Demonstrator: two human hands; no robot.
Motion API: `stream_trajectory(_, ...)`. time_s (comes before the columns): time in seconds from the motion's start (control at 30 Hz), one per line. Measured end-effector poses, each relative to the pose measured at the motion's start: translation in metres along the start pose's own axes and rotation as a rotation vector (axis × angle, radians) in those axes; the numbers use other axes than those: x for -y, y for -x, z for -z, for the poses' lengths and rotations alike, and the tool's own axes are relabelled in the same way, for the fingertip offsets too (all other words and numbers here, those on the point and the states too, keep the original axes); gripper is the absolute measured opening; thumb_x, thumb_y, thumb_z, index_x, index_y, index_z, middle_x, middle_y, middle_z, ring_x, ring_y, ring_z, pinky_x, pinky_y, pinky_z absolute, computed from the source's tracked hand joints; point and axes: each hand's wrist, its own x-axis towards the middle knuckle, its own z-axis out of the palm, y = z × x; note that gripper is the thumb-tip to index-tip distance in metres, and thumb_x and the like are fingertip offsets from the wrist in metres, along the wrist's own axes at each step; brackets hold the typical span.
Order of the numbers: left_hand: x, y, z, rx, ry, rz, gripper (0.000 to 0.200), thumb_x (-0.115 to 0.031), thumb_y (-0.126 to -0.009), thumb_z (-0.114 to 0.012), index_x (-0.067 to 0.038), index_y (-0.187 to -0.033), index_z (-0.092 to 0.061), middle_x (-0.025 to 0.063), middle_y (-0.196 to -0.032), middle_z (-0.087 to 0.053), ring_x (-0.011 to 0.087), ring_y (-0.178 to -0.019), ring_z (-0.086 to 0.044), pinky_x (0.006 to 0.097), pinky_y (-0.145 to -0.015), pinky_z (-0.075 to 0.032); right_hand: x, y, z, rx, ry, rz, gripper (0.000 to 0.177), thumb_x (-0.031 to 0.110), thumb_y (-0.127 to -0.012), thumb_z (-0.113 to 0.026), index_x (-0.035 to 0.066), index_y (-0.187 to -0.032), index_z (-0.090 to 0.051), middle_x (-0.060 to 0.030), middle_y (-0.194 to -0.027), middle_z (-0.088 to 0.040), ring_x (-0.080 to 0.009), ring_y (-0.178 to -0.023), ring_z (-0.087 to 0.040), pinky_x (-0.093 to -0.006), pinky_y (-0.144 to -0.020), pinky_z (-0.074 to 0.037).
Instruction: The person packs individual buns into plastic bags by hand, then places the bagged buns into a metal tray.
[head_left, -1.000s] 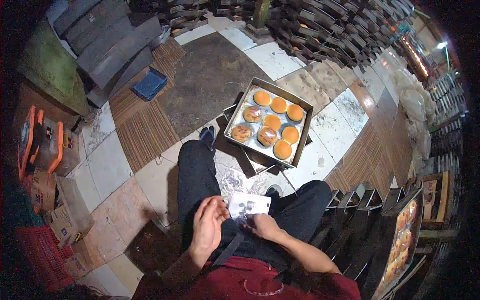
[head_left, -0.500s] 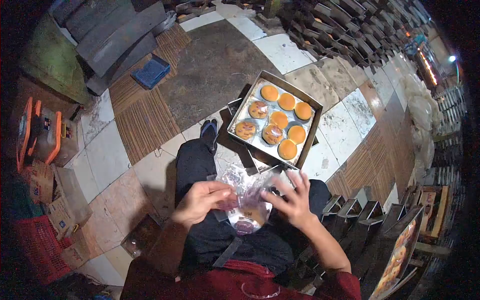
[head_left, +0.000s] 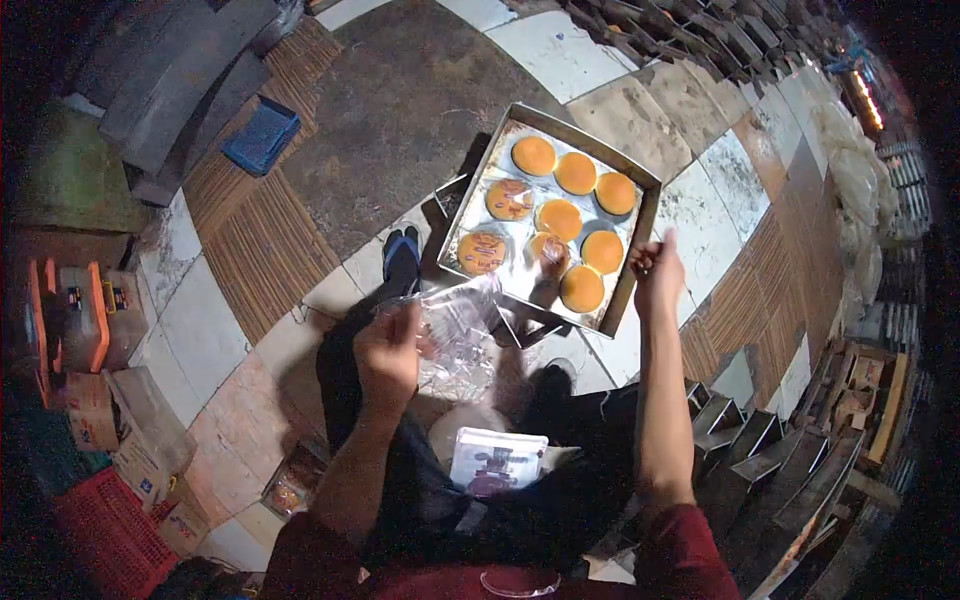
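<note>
My left hand (head_left: 390,350) is closed on a clear plastic bag (head_left: 455,325), which spreads out to its right below the tray. My right hand (head_left: 658,278) is raised beside the tray's right wall with its fingers curled in; whether anything is in them is hidden. In the square metal tray (head_left: 632,290) lie several round golden buns (head_left: 557,220). Those at the left and lower middle, such as one bun (head_left: 482,252), are in clear printed wrappers. A stack of printed plastic bags (head_left: 497,460) rests on my lap.
A blue plastic tray (head_left: 261,136) lies on the floor at upper left. Metal moulds (head_left: 735,435) stand at lower right, and a red crate (head_left: 110,530) at lower left. Cardboard boxes (head_left: 145,465) and an orange-edged container (head_left: 100,315) are on the left. My sandalled foot (head_left: 402,258) is left of the tray.
My hands have moved apart. The right hand has gone up and right, its fingers now curled; the left has risen slightly with the plastic bag, uncovering the stack on my lap.
</note>
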Motion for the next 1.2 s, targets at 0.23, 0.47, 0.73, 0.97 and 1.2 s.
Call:
stream_trajectory(0.23, 0.012, -0.019, -0.006, 0.024, 0.232, 0.196, 0.049, -0.030, -0.094, -0.030, 0.007, -0.084, -0.060, 0.0122, -0.073, -0.063, 0.0189, -0.066, -0.058, 0.0313, -0.063, -0.046, -0.197, -0.110, 0.086, -0.025, 1.061, 0.026, 0.071, 0.056, -0.073, -0.056, -0.011, -0.096, -0.058, -0.0276, -0.091, -0.061, -0.0353, -0.088, -0.061, -0.0395, -0.078, -0.046)
stream_trajectory(0.47, 0.051, -0.024, -0.018, -0.037, 0.316, 0.310, 0.059, -0.041, -0.096, -0.024, 0.005, -0.089, -0.060, 0.0102, -0.080, -0.064, 0.0189, -0.070, -0.059, 0.0300, -0.070, -0.046, -0.219, -0.067, 0.070, -0.032, 0.748, -0.003, 0.062, 0.052, -0.066, -0.066, -0.004, -0.092, -0.062, -0.0241, -0.096, -0.060, -0.0323, -0.093, -0.059, -0.0443, -0.076, -0.046)
stream_trajectory(0.73, 0.039, -0.017, -0.026, 0.286, 0.267, -0.112, 0.045, -0.034, -0.097, -0.031, 0.000, -0.097, -0.060, 0.0092, -0.082, -0.061, 0.0130, -0.064, -0.052, 0.0289, -0.060, -0.042, -0.016, 0.051, 0.011, 0.580, -0.692, -0.176, 0.040, 0.037, -0.089, -0.043, 0.006, -0.113, -0.052, -0.0108, -0.113, -0.057, -0.0251, -0.100, -0.057, -0.0424, -0.086, -0.046)
stream_trajectory(0.97, 0.018, 0.018, -0.013, 0.510, 0.318, -0.317, 0.053, -0.005, -0.079, -0.061, -0.003, -0.127, -0.038, 0.0118, -0.103, -0.058, 0.0173, -0.075, -0.056, 0.0274, -0.070, -0.046, 0.031, 0.188, 0.031, 0.664, 0.624, 0.263, 0.063, 0.030, -0.072, -0.073, -0.001, -0.113, -0.036, -0.0158, -0.105, -0.053, -0.0199, -0.096, -0.053, -0.0327, -0.081, -0.045)
stream_trajectory(1.2, -0.044, 0.107, 0.001, -0.213, 0.247, -0.232, 0.070, -0.018, -0.084, -0.060, -0.004, -0.135, -0.015, 0.0210, -0.129, -0.034, 0.0277, -0.110, -0.043, 0.0363, -0.092, -0.036, 0.007, 0.273, 0.029, 0.214, -0.158, 0.353, 0.039, 0.017, -0.080, -0.065, -0.001, -0.109, -0.045, -0.0100, -0.099, -0.056, -0.0155, -0.087, -0.056, -0.0289, -0.075, -0.047)
